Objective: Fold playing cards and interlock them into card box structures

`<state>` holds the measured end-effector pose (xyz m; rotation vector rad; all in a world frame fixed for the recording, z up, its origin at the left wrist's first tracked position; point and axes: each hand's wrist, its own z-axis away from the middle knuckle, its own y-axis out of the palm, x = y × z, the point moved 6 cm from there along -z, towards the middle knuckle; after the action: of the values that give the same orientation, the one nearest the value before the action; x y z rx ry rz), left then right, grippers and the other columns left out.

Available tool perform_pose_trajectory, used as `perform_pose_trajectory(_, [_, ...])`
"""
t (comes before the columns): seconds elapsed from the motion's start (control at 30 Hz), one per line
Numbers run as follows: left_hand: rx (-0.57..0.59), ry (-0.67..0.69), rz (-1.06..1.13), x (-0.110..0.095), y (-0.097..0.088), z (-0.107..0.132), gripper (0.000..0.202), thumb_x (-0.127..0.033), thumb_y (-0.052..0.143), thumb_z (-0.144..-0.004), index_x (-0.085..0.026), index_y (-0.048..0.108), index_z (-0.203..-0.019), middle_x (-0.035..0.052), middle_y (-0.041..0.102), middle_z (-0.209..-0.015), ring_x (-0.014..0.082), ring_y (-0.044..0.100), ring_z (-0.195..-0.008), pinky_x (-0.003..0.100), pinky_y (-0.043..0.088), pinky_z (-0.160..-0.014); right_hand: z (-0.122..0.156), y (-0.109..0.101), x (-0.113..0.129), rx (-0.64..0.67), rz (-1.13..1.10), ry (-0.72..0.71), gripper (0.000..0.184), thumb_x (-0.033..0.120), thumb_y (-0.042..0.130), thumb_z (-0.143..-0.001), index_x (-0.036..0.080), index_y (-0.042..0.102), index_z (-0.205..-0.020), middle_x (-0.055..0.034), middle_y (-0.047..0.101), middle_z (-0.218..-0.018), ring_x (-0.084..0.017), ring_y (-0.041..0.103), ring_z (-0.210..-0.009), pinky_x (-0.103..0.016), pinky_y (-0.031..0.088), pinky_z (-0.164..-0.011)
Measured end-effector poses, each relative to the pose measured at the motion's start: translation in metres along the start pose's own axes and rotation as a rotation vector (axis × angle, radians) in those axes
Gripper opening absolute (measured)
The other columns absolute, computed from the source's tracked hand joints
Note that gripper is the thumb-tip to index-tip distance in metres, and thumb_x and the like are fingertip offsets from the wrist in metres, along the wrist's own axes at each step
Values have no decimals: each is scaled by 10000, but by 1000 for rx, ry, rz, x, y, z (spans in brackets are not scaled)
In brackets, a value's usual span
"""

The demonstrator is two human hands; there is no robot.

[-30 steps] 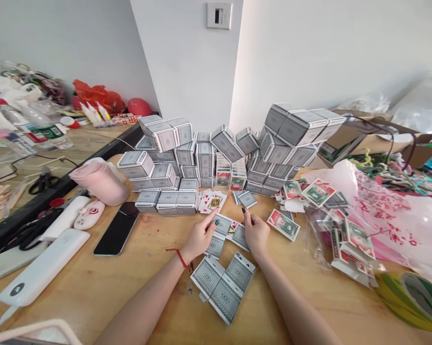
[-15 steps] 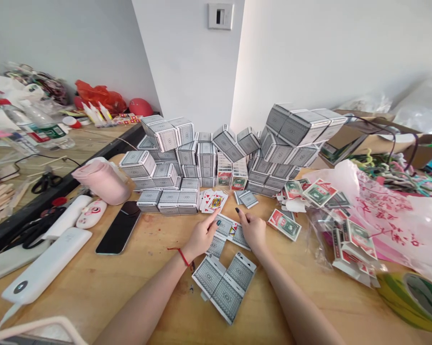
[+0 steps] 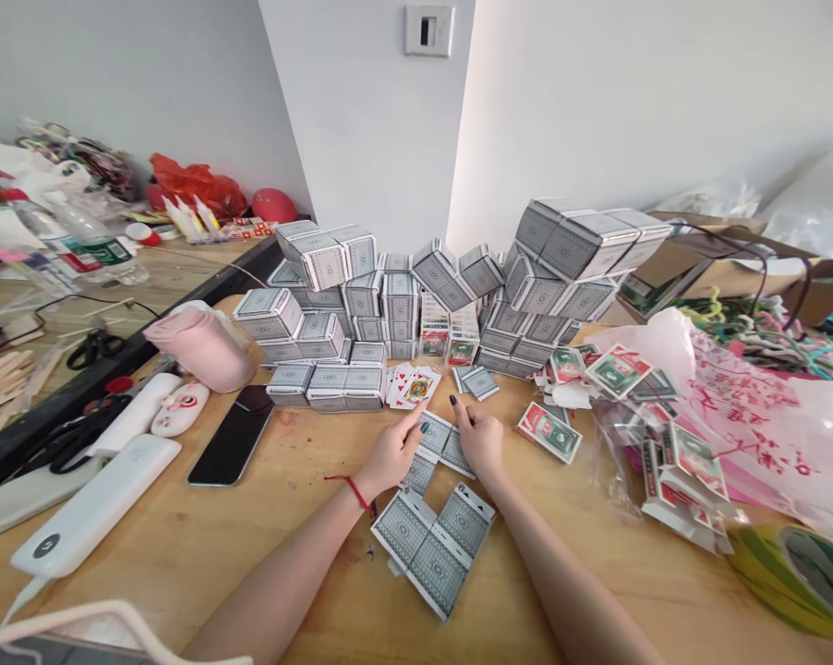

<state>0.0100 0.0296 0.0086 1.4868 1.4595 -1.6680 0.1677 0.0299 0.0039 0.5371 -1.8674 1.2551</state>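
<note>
Grey-backed playing cards (image 3: 433, 432), joined in an angled piece, are gripped between my two hands above the table. My left hand (image 3: 392, 454), with a red string on its wrist, pinches the left side, thumb on top and index finger stretched along it. My right hand (image 3: 482, 440) closes on the right side, its thumb pointing up and its other fingers curled. Just below lies a larger L-shaped assembly of folded cards (image 3: 433, 552). Face-up cards (image 3: 414, 386) and a small folded card piece (image 3: 476, 381) lie beyond my hands.
Stacked card blocks (image 3: 345, 386) form a wall at the back. On the left are a phone (image 3: 231, 436), a white power bank (image 3: 96, 503) and a pink roll (image 3: 200, 344). On the right are card boxes (image 3: 549, 432), a printed plastic bag (image 3: 749, 420) and yellow-green tape (image 3: 790, 577).
My right hand has moved slightly left, toward my left hand. The coloured card face that showed between the hands is now out of sight, and the two card backs sit closer together.
</note>
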Motion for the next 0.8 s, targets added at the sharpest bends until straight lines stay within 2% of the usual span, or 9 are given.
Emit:
perform_pose_trajectory(0.17, [-13, -1, -8, 1, 0, -2, 450, -325, 353, -843, -132, 424, -1243, 16, 577, -682, 82, 386, -471, 201, 390, -477, -3, 4, -1, 41, -98, 37, 538, 573, 364, -768, 158, 496, -453, -4, 498, -435, -106, 425, -432, -216, 300, -440])
perform_pose_trajectory(0.3, [-14, -1, -2, 0, 0, -2, 436, -318, 363, -845, -157, 406, -1248, 20, 555, -708, 98, 422, -527, 227, 415, -554, -5, 3, -11, 68, -444, 155, 427, 544, 430, -748, 154, 575, -651, -39, 605, -580, -147, 542, -533, -239, 409, -526])
perform_pose_trajectory(0.37, [-43, -30, 41, 2, -3, -1, 449, -322, 362, -849, -171, 353, -1272, 16, 538, -713, 98, 403, -519, 230, 403, -539, -4, 1, -15, 127, -652, 206, 388, 526, 460, -739, 156, 573, -757, -43, 626, -650, -152, 568, -569, -255, 444, -559])
perform_pose_trajectory(0.43, [-99, -69, 108, 7, -6, -2, 447, -329, 355, -854, -175, 318, -1273, 9, 520, -712, 93, 377, -500, 226, 386, -510, 2, 1, -15, 266, -750, 246, 371, 516, 509, -713, 160, 573, -796, -42, 634, -690, -156, 580, -584, -260, 457, -539])
perform_pose_trajectory(0.53, [-141, -105, 247, 12, -9, -3, 386, -322, 396, -838, -172, 365, -1192, 17, 524, -768, 96, 433, -561, 230, 408, -546, 16, 6, -7, 514, -763, 235, 344, 490, 590, -657, 165, 566, -764, -23, 624, -661, -160, 582, -553, -266, 469, -487])
perform_pose_trajectory(0.6, [-104, -128, 362, 12, -7, -4, 375, -312, 460, -806, -176, 383, -1147, 28, 541, -836, 111, 497, -648, 242, 440, -599, 23, 10, -2, 580, -747, 209, 328, 488, 595, -657, 174, 532, -731, -2, 609, -607, -150, 573, -507, -263, 470, -455])
perform_pose_trajectory(0.73, [12, -241, 542, 12, 0, -5, 438, -314, 537, -755, -182, 376, -1141, 41, 564, -909, 130, 557, -681, 271, 478, -607, 28, 17, 4, 581, -739, 176, 320, 502, 508, -731, 186, 469, -764, 13, 601, -555, -125, 535, -415, -228, 424, -360])
perform_pose_trajectory(0.8, [15, -277, 555, 13, 2, -6, 410, -325, 545, -749, -167, 408, -1102, 44, 577, -890, 135, 566, -674, 273, 481, -597, 26, 18, 3, 539, -707, 164, 327, 507, 502, -732, 185, 460, -765, 7, 608, -558, -113, 506, -377, -218, 397, -326])
